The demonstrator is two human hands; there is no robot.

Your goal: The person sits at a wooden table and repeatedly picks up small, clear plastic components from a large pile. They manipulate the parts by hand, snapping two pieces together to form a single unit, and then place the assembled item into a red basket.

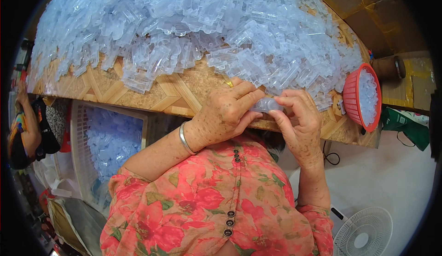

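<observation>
At the near edge of the table (152,97), my left hand (225,111) and my right hand (301,122) pinch a small clear plastic part (267,104) between thumbs and fingers. It looks long and rounded; its finer shape is partly covered by my fingers. A broad heap of clear, bluish flat plastic pieces (184,21) spreads over the table just beyond both hands. To the right of my right hand, a red plastic basket (352,97) holds smaller translucent pieces (367,97).
At the left below the table stands a pale crate (80,159) filled with bluish plastic parts (113,138). A white fan (366,233) is at lower right. A green bag (405,127) and cardboard boxes (382,23) lie to the right. Another person's arm (27,122) shows at far left.
</observation>
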